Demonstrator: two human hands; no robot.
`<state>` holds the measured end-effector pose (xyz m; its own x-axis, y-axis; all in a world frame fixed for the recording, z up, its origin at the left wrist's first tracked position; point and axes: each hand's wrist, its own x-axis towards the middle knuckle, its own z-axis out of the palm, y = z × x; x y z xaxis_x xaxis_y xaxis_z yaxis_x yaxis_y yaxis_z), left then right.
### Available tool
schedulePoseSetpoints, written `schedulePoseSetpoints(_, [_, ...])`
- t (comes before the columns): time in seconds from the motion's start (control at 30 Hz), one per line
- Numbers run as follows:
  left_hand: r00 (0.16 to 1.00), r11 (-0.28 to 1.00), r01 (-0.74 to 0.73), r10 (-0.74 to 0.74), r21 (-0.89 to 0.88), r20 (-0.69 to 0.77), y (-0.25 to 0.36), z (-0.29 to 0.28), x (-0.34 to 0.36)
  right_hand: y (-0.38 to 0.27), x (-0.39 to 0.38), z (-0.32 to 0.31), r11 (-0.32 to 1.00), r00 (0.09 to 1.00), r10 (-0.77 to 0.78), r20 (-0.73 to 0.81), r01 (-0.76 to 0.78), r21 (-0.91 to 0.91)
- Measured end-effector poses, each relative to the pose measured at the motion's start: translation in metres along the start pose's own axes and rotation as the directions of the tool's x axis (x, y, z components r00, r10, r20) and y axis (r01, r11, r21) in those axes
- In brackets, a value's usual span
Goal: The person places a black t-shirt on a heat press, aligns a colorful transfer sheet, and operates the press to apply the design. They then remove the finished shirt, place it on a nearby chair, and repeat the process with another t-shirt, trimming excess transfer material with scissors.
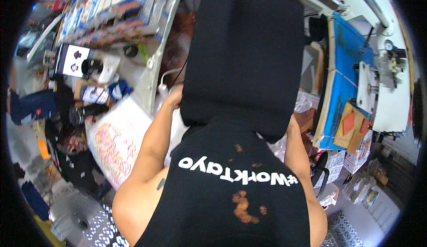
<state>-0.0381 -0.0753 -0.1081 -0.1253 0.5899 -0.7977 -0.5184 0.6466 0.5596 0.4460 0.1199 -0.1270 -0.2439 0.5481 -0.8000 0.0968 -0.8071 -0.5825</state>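
A large black cloth point(244, 56) spreads flat and roughly rectangular in front of me, its near edge hanging close to my black sleeveless top. At its left edge is my left hand point(177, 96), touching or very near the cloth; its fingers pass out of sight behind the edge. My right hand point(292, 123) is at the cloth's lower right side and mostly covered by it. Whether either hand grips the cloth cannot be seen. A white cable with a plug-like end point(163, 87) hangs just left of my left hand.
On the right stands a white machine point(393, 109) with a gauge and metal rods, beside a blue-faced framed panel point(344, 73). Stacked boxes point(111, 13) fill a shelf at upper left. A printed white sheet or bag point(118, 136) lies left of my arm; a fan point(82, 222) is at lower left.
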Motion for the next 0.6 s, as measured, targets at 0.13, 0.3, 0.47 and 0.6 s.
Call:
schedulePoseSetpoints(0.13, [0.983,0.973,-0.080,0.113,-0.218,0.144,0.083,0.028,0.046,-0.120,0.023,0.014,0.933,0.968,-0.048,0.246,-0.044,0.357])
schedulePoseSetpoints(0.3, [0.858,0.789,-0.247,0.448,-0.562,0.253,0.213,0.015,0.124,-0.241,0.106,0.037,0.845,0.885,-0.445,0.136,0.364,0.392])
schedulePoseSetpoints(0.47, [0.847,0.680,-0.484,0.523,-0.551,-0.098,0.302,-0.008,0.168,-0.290,0.191,0.003,0.527,0.632,-0.715,-0.298,0.768,0.363])
schedulePoseSetpoints(0.6, [0.936,0.877,-0.348,0.346,-0.331,-0.067,0.331,-0.008,0.168,-0.304,0.220,-0.015,0.658,0.776,-0.567,-0.277,0.629,0.414])
